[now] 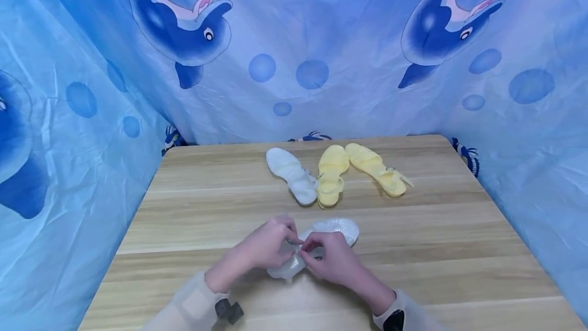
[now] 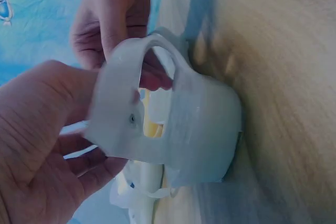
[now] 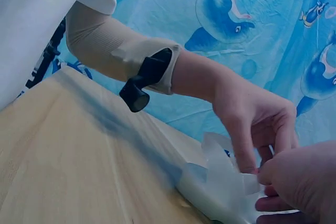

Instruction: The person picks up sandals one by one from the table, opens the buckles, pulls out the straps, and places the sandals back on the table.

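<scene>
A translucent white sandal rests on the table between my hands, its sole slanting toward the upper right in the head view. My left hand pinches the ankle strap from the left. From the other side my right hand also pinches the strap, with fingertips close to those of the left. In the left wrist view, the heel cup faces the camera, and a small metal stud shows on the strap. Fingers hide the exact spot where the strap is held in the right wrist view.
Farther back on the wooden table lie another white sandal and two yellow sandals, one upright in view and one slanted. Blue dolphin-print curtains hang behind and along both sides.
</scene>
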`<state>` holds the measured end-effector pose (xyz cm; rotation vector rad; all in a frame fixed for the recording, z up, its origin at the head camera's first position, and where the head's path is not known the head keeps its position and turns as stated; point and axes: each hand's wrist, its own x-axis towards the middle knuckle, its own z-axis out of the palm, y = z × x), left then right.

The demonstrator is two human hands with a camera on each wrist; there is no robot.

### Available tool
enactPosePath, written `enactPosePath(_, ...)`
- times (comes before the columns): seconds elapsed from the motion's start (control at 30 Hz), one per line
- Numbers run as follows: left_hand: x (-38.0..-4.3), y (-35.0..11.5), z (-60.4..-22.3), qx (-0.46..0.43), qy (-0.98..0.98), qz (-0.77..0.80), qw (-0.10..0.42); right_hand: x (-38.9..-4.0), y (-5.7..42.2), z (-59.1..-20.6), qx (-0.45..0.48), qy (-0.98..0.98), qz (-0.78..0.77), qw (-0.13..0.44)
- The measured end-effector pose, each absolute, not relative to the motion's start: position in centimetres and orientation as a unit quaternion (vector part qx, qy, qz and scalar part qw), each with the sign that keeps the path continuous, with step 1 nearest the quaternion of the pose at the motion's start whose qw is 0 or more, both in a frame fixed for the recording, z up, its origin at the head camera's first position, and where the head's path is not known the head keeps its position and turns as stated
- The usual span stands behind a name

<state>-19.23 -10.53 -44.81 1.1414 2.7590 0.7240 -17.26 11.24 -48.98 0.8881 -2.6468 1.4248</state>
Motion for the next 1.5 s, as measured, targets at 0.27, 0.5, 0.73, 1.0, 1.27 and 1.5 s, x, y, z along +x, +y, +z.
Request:
enactPosePath(0.27,-18.7,-10.5,-45.2,0.440,0.883,0.133,-0.093,-17.4,10.2,-49.2,0.243,-0.829,0.503,-0.023)
enactPosePath(0.5,-18.4,-10.6,-45.6,0.453,0.872,0.056,-0.178,-17.7,10.4,-49.0,0.210,-0.823,0.524,-0.062)
enactPosePath(0.73,-18.6,-11.0,-46.1,0.452,0.862,0.061,-0.221,-17.4,11.0,-48.8,0.204,-0.829,0.515,-0.079)
enactPosePath(1.0,-18.8,-10.7,-46.4,0.441,0.862,0.074,-0.237,-17.9,10.2,-48.8,0.196,-0.822,0.533,-0.046)
enactPosePath(1.27,-18.8,-10.6,-46.6,0.432,0.864,0.088,-0.242,-18.3,10.1,-48.7,0.196,-0.828,0.523,-0.043)
enactPosePath(1.5,-18.9,-10.9,-46.5,0.425,0.868,0.077,-0.244,-18.3,10.7,-48.2,0.196,-0.836,0.505,-0.085)
